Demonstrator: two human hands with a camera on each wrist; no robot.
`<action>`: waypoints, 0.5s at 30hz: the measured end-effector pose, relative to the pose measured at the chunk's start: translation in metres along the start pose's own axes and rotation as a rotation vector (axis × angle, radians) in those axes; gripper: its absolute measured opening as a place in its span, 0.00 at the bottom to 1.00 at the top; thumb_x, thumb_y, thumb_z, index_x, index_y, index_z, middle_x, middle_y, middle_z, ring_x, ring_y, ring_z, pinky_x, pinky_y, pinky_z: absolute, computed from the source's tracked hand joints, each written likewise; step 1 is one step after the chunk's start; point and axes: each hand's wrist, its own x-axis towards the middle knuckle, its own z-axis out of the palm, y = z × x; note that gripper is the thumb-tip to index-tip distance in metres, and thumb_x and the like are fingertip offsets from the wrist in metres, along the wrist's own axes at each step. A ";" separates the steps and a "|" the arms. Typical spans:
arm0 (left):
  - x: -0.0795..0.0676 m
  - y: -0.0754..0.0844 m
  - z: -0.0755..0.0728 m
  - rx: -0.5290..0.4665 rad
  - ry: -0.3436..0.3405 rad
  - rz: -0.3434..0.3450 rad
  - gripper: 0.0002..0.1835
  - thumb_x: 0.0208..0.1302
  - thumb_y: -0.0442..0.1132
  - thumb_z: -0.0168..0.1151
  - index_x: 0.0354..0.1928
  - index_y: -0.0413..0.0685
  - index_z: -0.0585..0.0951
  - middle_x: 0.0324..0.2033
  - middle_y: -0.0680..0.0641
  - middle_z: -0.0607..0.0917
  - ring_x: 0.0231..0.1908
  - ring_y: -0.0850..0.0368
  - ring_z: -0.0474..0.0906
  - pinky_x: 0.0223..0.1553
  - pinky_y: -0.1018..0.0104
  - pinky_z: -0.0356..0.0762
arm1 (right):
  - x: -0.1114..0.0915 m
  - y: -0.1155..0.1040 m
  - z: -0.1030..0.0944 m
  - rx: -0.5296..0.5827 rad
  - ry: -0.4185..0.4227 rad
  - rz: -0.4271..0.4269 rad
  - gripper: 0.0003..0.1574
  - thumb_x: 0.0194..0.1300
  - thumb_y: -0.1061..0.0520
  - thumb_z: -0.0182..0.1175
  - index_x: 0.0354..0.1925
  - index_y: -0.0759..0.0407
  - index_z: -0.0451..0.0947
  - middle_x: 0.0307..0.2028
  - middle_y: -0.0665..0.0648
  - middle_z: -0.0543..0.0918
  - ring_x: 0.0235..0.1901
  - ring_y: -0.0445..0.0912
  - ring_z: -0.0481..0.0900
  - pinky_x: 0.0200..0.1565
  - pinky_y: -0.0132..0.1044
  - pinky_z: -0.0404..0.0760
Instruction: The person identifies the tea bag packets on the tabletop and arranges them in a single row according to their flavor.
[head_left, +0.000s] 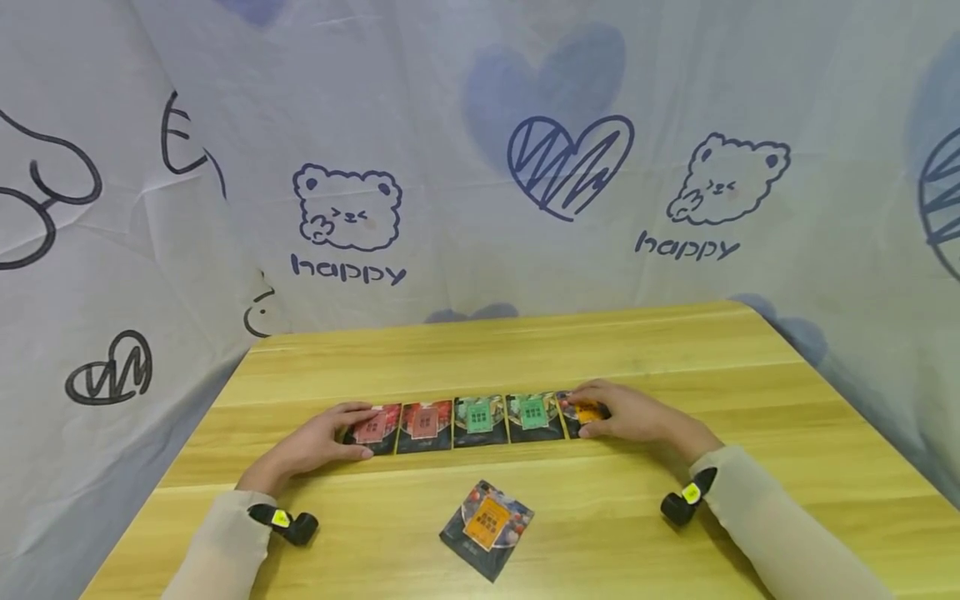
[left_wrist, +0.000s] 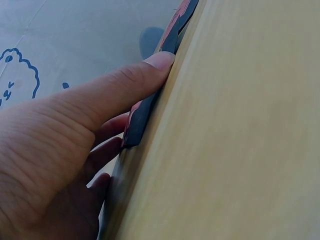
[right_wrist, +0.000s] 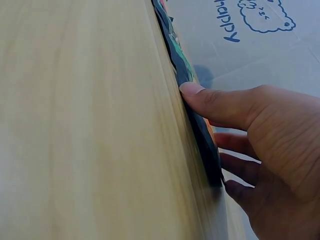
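Observation:
Flat packets lie side by side in a row across the table. From left to right come a red-labelled packet (head_left: 372, 429), a second red one (head_left: 426, 425), a green-labelled packet (head_left: 481, 420), another green one (head_left: 535, 417) and an orange-labelled packet (head_left: 589, 412). My left hand (head_left: 318, 442) spans the left end, thumb along the first red packet's near edge, fingers at its far side. At the right end my right hand (head_left: 637, 414) touches the orange packet the same way, thumb at its near edge (right_wrist: 204, 145). Both hands partly cover their packets.
Another orange-labelled packet (head_left: 487, 531) lies turned at an angle on the table, nearer to me than the row. The wooden table (head_left: 360, 533) reaches back to a white cloth (head_left: 457, 250) printed with bears and hearts. A black camera sits on each wrist.

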 end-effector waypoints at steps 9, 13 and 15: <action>0.001 0.000 0.000 -0.005 0.000 -0.005 0.41 0.59 0.56 0.69 0.70 0.47 0.69 0.71 0.38 0.61 0.70 0.32 0.52 0.65 0.33 0.53 | -0.001 -0.001 -0.003 -0.038 0.023 0.001 0.37 0.65 0.40 0.63 0.66 0.54 0.72 0.65 0.61 0.69 0.63 0.60 0.68 0.62 0.59 0.66; 0.001 0.000 0.000 -0.008 0.001 -0.003 0.41 0.59 0.56 0.69 0.71 0.48 0.69 0.71 0.37 0.61 0.70 0.32 0.52 0.65 0.33 0.53 | -0.002 -0.006 -0.007 -0.064 0.046 0.013 0.37 0.65 0.39 0.62 0.65 0.56 0.73 0.65 0.64 0.69 0.63 0.62 0.68 0.62 0.60 0.67; 0.000 0.001 0.001 -0.006 0.001 0.001 0.41 0.59 0.56 0.69 0.71 0.48 0.69 0.71 0.37 0.61 0.69 0.31 0.52 0.65 0.33 0.53 | -0.003 -0.009 -0.008 -0.072 0.051 0.017 0.37 0.65 0.39 0.63 0.65 0.56 0.73 0.65 0.64 0.69 0.63 0.62 0.68 0.61 0.60 0.67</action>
